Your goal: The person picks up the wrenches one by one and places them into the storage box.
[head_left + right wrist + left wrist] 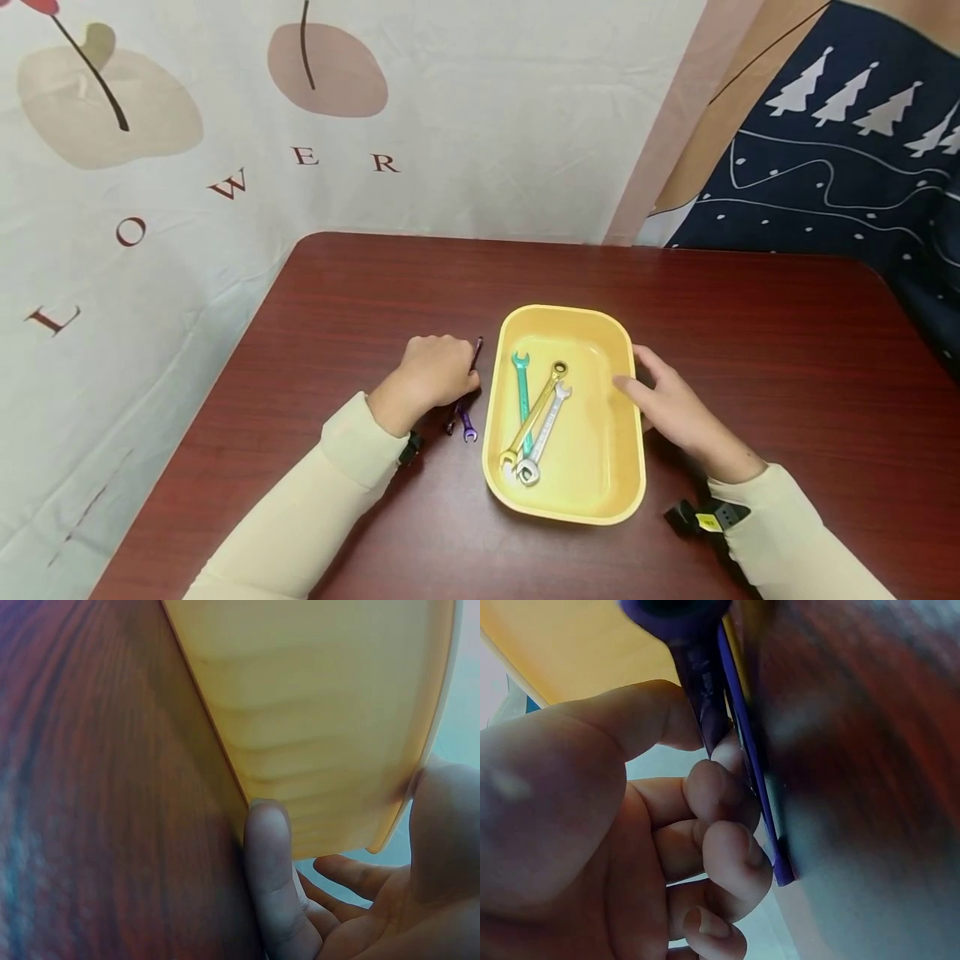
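Note:
My left hand (438,372) is just left of the yellow bin (633,467), low over the table. Its thumb and curled fingers pinch a purple wrench (701,682). A second long purple piece (754,757) lies alongside, against the fingertips; its exact hold is unclear. In the head view, a purple open end (469,429) and a darker end show past the hand. My right hand (678,412) grips the bin's right side, thumb over the rim and fingers outside. Inside the bin lie a teal wrench (522,392), a gold wrench (542,400) and a silver wrench (551,425), partly crossed.
The bin stands on a reddish-brown wooden table (360,300) with rounded corners. Behind the table hang a pale printed cloth (487,125) and a dark blue cloth (810,175) with white trees. Small black devices are strapped at both wrists.

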`<state>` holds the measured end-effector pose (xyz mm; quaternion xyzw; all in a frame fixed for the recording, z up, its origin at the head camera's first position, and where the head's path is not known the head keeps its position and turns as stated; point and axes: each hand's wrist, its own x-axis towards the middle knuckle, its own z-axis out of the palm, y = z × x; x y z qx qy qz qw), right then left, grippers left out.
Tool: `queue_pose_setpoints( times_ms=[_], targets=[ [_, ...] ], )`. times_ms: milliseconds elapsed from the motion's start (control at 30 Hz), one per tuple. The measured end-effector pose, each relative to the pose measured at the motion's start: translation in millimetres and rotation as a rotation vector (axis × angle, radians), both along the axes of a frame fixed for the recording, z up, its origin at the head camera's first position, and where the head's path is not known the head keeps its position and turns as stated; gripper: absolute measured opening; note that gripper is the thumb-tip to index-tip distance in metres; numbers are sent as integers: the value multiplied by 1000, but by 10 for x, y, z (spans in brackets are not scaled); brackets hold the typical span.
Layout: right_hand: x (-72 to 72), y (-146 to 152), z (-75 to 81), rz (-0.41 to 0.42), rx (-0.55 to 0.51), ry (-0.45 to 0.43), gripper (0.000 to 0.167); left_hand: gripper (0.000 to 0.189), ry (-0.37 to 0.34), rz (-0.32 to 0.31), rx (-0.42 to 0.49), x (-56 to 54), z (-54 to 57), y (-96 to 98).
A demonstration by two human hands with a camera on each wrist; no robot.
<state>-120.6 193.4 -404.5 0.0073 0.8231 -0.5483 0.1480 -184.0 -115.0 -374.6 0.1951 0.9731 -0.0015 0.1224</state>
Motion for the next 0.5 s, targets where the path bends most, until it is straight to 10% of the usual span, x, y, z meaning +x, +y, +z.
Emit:
queue_pose_setpoints(
  times_ms=[500],
  targets=[
    [-3,-12,-17,-8,-24,-3,55,26,29,16,-15,0,6,8]
  ],
)
